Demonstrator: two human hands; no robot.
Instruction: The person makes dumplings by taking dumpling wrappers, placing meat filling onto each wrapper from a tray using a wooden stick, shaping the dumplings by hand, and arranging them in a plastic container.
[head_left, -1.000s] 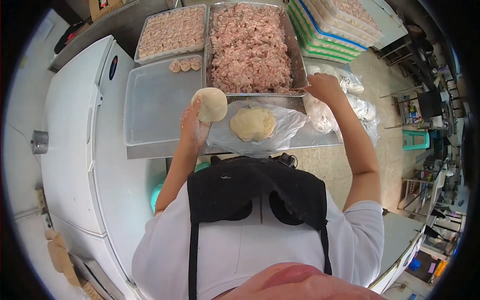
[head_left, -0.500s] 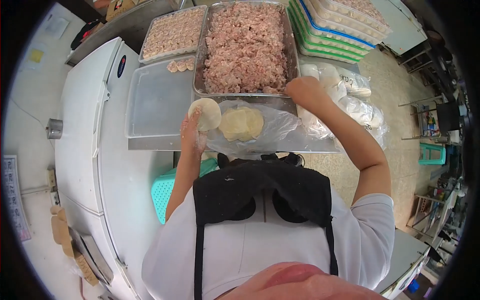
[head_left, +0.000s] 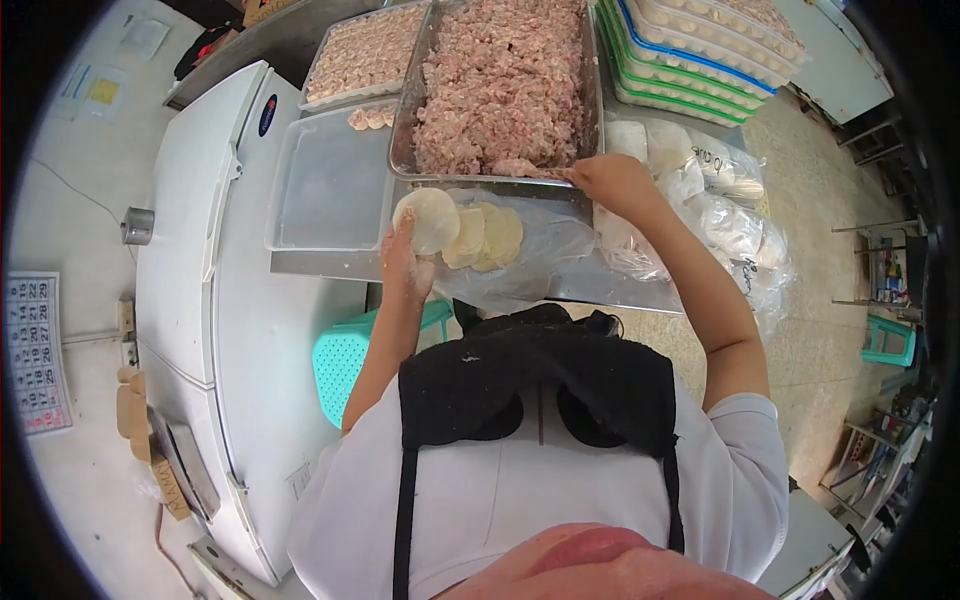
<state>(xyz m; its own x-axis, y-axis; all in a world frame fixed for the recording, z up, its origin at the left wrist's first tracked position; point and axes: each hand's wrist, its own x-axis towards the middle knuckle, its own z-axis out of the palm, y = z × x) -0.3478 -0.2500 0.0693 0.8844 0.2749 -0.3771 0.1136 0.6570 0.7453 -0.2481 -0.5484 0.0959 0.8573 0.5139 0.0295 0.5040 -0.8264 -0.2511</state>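
Observation:
A round, pale dough wrapper (head_left: 432, 220) lies in my left hand (head_left: 403, 262), with the thumb over its edge. Beside it, more wrappers (head_left: 490, 238) overlap on a plastic sheet (head_left: 555, 240). My right hand (head_left: 612, 183) is closed at the front right corner of the metal tray (head_left: 398, 155), around a thin tool whose tip reaches into the minced filling (head_left: 500, 85); most of the tool is hidden by the fingers. Left of the tray, a few filled dumplings (head_left: 372, 117) sit at the back of a clear plastic tray (head_left: 330, 185).
A full tray of dumplings (head_left: 365, 50) stands at the back left. Stacked trays with green and blue rims (head_left: 690, 60) rise at the back right, behind bagged white packs (head_left: 725, 215). A white refrigerator (head_left: 190, 230) is at the left, a turquoise stool (head_left: 345, 362) below the table.
The view has shifted, bringing the stool and wall calendar into sight. My right hand has moved left along the tray's front edge. The wrappers on the sheet are now spread sideways.

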